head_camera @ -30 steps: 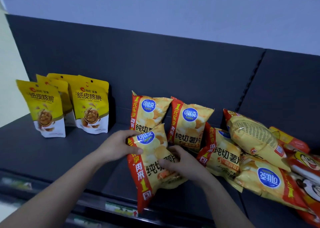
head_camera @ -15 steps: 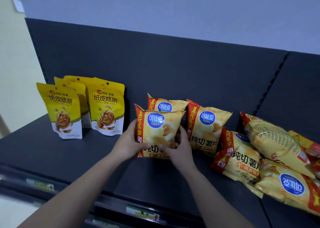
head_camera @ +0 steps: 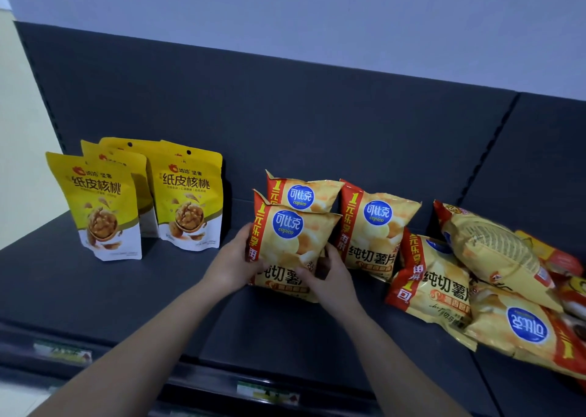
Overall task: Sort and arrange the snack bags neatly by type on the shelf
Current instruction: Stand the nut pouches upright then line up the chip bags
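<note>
A yellow-and-red chip bag (head_camera: 293, 236) stands upright on the dark shelf (head_camera: 95, 293), just in front of a second matching chip bag (head_camera: 304, 194). My left hand (head_camera: 233, 262) grips its left edge and my right hand (head_camera: 329, 278) holds its lower right corner. A third chip bag (head_camera: 374, 226) stands to the right. Further right lies a loose pile of chip bags (head_camera: 488, 289), some flat or upside down. Three yellow walnut pouches (head_camera: 187, 194) stand upright at the left.
The shelf has a dark back panel (head_camera: 285, 115) and a front rail with price labels (head_camera: 268, 393). Red snack bags (head_camera: 567, 277) peek out at the far right edge behind the pile.
Both hands have lifted the chip bag from lying tilted near the shelf front and set it upright in front of the rear chip bag. The camera view has also shifted right.
</note>
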